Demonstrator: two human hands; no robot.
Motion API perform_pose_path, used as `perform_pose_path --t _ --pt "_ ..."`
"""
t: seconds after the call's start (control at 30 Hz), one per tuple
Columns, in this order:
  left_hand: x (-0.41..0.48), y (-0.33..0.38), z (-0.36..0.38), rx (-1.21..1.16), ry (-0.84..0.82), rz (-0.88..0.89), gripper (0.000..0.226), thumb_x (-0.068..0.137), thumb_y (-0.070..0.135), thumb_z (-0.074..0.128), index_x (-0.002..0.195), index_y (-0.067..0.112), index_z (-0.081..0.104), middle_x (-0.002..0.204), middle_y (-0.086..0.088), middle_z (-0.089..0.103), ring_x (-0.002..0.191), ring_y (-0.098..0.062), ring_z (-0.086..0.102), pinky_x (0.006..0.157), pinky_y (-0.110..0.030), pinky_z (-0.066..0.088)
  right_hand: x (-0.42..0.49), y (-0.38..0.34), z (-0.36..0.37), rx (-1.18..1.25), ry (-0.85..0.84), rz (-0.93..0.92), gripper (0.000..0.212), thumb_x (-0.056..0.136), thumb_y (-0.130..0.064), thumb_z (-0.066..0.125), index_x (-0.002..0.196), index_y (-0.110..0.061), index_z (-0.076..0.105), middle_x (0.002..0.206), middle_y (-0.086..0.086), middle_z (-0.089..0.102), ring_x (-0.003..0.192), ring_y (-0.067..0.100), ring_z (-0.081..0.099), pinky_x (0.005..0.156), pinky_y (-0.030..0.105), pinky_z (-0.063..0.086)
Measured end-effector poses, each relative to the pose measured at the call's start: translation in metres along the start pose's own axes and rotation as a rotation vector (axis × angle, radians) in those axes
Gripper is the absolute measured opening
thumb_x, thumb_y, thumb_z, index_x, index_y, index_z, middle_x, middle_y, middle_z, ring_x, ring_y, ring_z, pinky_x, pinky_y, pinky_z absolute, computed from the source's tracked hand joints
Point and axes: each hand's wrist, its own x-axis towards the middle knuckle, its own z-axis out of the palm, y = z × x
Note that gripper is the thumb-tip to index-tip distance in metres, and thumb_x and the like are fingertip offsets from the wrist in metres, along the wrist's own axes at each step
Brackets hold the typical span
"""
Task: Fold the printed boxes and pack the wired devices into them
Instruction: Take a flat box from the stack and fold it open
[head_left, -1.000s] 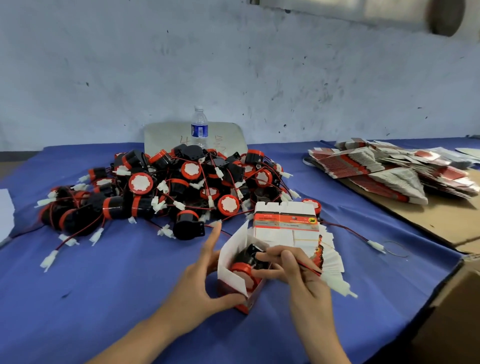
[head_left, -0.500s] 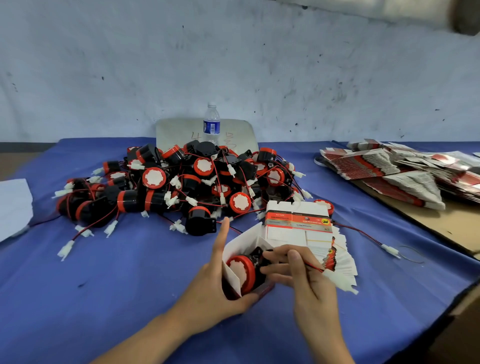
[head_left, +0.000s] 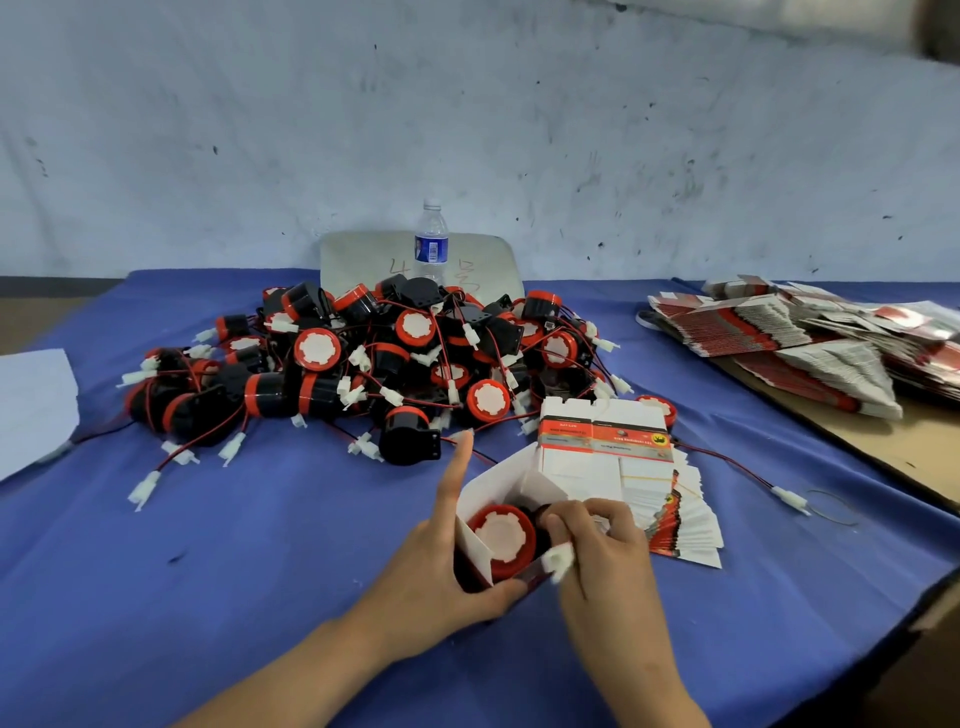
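Fingers of the left hand (head_left: 441, 577) grasp the open box (head_left: 498, 499) on the near bench (head_left: 249, 530), index raised. Inside sits a wired device (head_left: 503, 538), its body mostly hidden. Right hand (head_left: 605, 551) fingers pinch its blurred white connector (head_left: 558, 560).

A heap of black-and-red round wired devices (head_left: 384, 364) sits mid-table. Behind it stands a clear plastic water bottle (head_left: 431, 241); right of it, fanned flat printed cardboard boxes (head_left: 779, 343); before it, an open white carton (head_left: 498, 499).

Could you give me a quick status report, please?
Left hand grips open box. Right hand tucks white connector. Device seated inside. Nothing blocking.
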Motion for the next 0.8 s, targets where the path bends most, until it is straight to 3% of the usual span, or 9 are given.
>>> perform_pose_path --t 0.1,0.2,0.3,0.43,0.53,0.6,0.67,0.73,0.8 --pt "0.001 0.000 0.001 -0.035 -0.021 0.010 0.117 0.066 0.055 0.076 0.136 0.066 -0.016 0.103 0.024 0.067 0.092 -0.001 0.066 0.081 -0.012 0.050 -0.001 -0.010 -0.001 -0.133 -0.050 -0.059 0.018 0.097 -0.019 0.053 0.112 -0.019 0.063 0.120 0.006 0.062 0.126 0.026 0.044 0.102 0.039 0.035" --pt "0.001 0.001 0.001 -0.048 -0.049 0.029 0.114 0.071 0.046 0.075 0.136 0.067 -0.017 0.099 0.026 0.067 0.087 -0.001 0.066 0.077 -0.010 0.049 0.001 -0.011 -0.001 -0.180 -0.185 -0.046 0.029 0.101 -0.037 0.033 0.123 -0.032 0.052 0.136 -0.011 0.050 0.135 0.013 0.025 0.112 0.031 0.017" --pt "-0.001 0.000 0.001 -0.054 -0.052 0.042 0.113 0.074 0.038 0.074 0.135 0.068 -0.017 0.094 0.019 0.068 0.084 -0.006 0.067 0.076 -0.017 0.053 0.004 -0.011 0.001 -0.208 -0.263 -0.083 0.038 0.101 -0.042 0.023 0.132 -0.041 0.044 0.139 -0.023 0.044 0.134 0.005 0.022 0.115 0.029 0.010" --pt "0.000 0.000 0.001 -0.057 -0.005 0.005 0.113 0.068 0.054 0.073 0.134 0.068 -0.018 0.100 0.027 0.065 0.090 -0.001 0.065 0.078 -0.013 0.050 0.004 -0.013 0.001 -0.096 -0.185 -0.070 0.048 0.091 -0.044 0.026 0.129 -0.036 0.053 0.125 -0.019 0.057 0.119 0.009 0.041 0.110 0.035 0.026" --pt "0.001 -0.002 0.002 0.002 0.073 0.010 0.111 0.071 0.058 0.073 0.137 0.066 -0.015 0.105 0.014 0.066 0.096 -0.005 0.063 0.083 -0.019 0.051 0.001 -0.009 0.004 -0.019 0.094 -0.136 0.024 0.093 -0.034 0.052 0.109 -0.024 0.067 0.096 -0.009 0.063 0.093 0.018 0.053 0.082 0.038 0.047" --pt "0.001 -0.004 0.002 0.058 0.112 0.080 0.097 0.080 0.050 0.071 0.138 0.068 -0.005 0.131 0.020 0.050 0.109 0.005 0.054 0.091 -0.012 0.045 0.002 -0.008 0.008 0.012 0.233 -0.142 0.011 0.090 -0.022 0.066 0.098 -0.016 0.070 0.090 -0.003 0.057 0.084 0.020 0.051 0.066 0.033 0.047" --pt "0.001 -0.005 0.000 0.217 0.126 0.203 0.073 0.087 0.041 0.067 0.137 0.068 0.020 0.147 0.031 0.022 0.121 0.016 0.039 0.094 -0.002 0.035 0.003 -0.006 0.010 0.014 0.343 -0.155 0.009 0.086 -0.013 0.070 0.083 -0.006 0.067 0.086 0.002 0.054 0.077 0.019 0.050 0.061 0.026 0.043" --pt "0.001 -0.006 0.000 0.333 0.134 0.284 0.044 0.091 0.029 0.066 0.126 0.053 0.053 0.157 0.016 0.013 0.129 0.009 0.037 0.099 -0.009 0.038 0.004 -0.004 0.011 0.077 0.413 -0.156 0.016 0.083 -0.004 0.073 0.073 -0.006 0.061 0.077 -0.003 0.048 0.068 0.007 0.043 0.060 0.012 0.035" --pt "0.000 -0.007 0.000 0.376 0.142 0.286 0.022 0.091 0.026 0.066 0.106 0.041 0.067 0.160 0.006 0.011 0.124 0.005 0.043 0.097 -0.012 0.042 0.003 -0.007 0.010 0.253 0.418 -0.091 0.017 0.083 -0.005 0.071 0.086 -0.018 0.062 0.072 -0.011 0.048 0.063 0.005 0.044 0.059 0.004 0.035"
